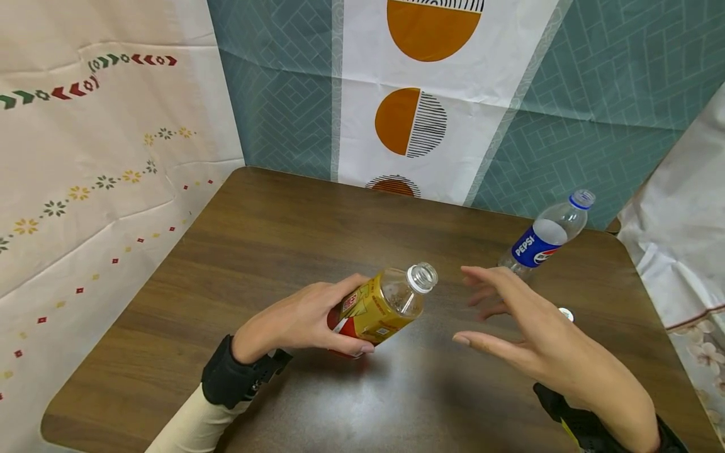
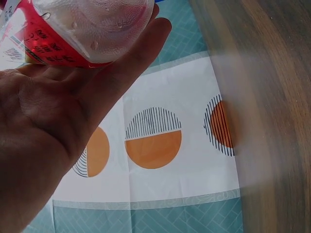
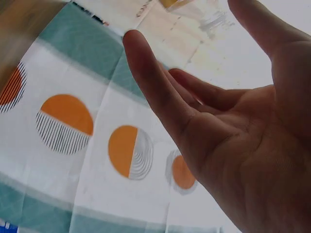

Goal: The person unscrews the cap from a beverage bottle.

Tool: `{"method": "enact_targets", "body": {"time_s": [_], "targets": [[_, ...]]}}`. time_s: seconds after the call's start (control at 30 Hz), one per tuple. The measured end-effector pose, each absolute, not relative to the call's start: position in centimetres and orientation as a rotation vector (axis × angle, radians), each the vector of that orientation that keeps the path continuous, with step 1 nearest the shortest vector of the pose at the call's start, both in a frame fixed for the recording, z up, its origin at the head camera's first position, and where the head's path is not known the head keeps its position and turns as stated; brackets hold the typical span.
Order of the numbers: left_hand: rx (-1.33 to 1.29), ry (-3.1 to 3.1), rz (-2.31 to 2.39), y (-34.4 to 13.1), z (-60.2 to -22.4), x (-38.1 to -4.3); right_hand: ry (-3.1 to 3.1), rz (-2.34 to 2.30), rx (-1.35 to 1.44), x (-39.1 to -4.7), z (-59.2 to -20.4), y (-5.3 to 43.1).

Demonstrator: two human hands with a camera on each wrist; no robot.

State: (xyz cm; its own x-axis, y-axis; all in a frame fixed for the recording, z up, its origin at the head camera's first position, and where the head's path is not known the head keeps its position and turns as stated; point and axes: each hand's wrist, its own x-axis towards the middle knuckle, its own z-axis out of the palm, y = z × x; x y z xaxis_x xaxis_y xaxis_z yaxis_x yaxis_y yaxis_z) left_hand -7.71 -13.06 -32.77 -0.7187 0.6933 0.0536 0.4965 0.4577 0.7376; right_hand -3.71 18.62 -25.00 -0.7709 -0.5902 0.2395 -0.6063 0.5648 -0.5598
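My left hand [image 1: 306, 318] grips a clear plastic bottle [image 1: 378, 308] around its yellow and red label. The bottle tilts to the right, its uncapped mouth toward my right hand [image 1: 535, 333]. In the left wrist view the bottle's clear base [image 2: 114, 29] shows above the palm, with red label beside it. My right hand is raised over the table with fingers and thumb spread, holding nothing. Beyond it a Pepsi bottle [image 1: 535, 245] without a cap stands on the table, its lower part behind my fingers. A small white cap [image 1: 566, 313] lies partly hidden behind my right hand.
The brown wooden table [image 1: 294, 220] has rounded corners. A teal and white patterned cloth [image 1: 283, 94] hangs along its back edge. Pale printed cloths hang at the left [image 1: 113, 163] and right [image 1: 668, 220] sides.
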Motion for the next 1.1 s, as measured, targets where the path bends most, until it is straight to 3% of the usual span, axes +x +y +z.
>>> {"method": "enact_targets", "body": {"time_s": [0.57, 0.8, 1.1], "targets": [[1.027, 2.412, 1.143, -12.5, -32.5, -7.6, -2.669, 1.194, 1.123, -4.5, -25.5, 15.0], [1.051, 2.396, 1.18, -12.5, -32.5, -7.6, -2.642, 1.224, 1.177, -3.9, -23.8, 13.2], [1.123, 2.372, 1.217, -12.0, -32.7, -7.7, -2.638, 1.288, 1.146, -5.0, -27.3, 13.2]]}}
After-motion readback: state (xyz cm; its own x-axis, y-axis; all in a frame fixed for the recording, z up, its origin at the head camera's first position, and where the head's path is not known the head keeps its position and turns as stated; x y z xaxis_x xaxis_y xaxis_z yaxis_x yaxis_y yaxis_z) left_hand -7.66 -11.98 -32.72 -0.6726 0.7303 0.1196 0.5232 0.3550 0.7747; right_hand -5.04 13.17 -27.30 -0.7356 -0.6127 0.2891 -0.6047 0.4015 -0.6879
